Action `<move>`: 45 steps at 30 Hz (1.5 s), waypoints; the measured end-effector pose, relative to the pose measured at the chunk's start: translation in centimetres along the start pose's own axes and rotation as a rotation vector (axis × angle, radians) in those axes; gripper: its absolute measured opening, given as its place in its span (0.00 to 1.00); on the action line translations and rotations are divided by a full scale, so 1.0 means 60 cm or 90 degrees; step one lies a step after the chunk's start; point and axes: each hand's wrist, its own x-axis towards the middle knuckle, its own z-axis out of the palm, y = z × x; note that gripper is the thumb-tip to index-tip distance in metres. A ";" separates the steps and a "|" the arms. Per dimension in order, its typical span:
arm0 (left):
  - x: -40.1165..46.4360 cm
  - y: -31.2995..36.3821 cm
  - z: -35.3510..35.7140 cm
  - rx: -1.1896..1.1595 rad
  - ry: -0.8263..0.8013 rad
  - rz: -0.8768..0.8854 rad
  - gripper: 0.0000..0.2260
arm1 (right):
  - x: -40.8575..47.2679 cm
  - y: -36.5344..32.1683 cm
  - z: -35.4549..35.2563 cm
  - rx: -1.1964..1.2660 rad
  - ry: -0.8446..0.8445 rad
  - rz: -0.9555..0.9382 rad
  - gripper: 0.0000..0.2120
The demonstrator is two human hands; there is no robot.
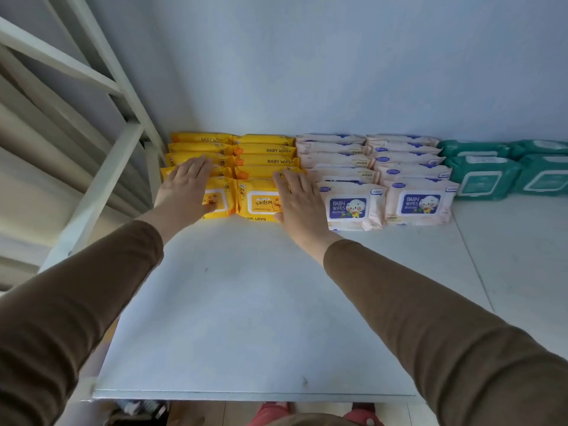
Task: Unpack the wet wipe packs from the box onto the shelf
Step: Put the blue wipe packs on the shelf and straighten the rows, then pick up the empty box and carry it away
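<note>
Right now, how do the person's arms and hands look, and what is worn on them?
Both arms are covered by long brown sleeves that end at the wrists. The left hand and the right hand are bare: no gloves, and no ring, watch or bracelet shows in this view. The sleeves look plain, without print or markings.

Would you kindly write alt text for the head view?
Both hands, left hand and right hand, rest flat on yellow wipe packs on a white shelf, beside rows of pink packs and teal packs.
</note>
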 end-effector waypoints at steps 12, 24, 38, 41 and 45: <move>-0.121 0.307 0.014 -0.181 0.087 0.098 0.35 | -0.266 0.248 -0.085 0.036 0.015 0.040 0.24; -0.244 0.823 -0.037 -0.276 0.060 0.217 0.29 | -0.668 0.604 -0.211 0.087 0.005 0.143 0.21; -0.479 1.261 -0.006 -0.414 0.075 0.395 0.26 | -1.179 0.794 -0.249 0.117 0.005 0.449 0.17; -0.535 1.329 0.029 -0.422 0.021 0.397 0.26 | -1.271 0.834 -0.247 0.115 -0.015 0.494 0.16; -0.596 1.431 0.082 -0.416 -0.074 0.358 0.27 | -1.372 0.926 -0.237 0.137 -0.053 0.554 0.20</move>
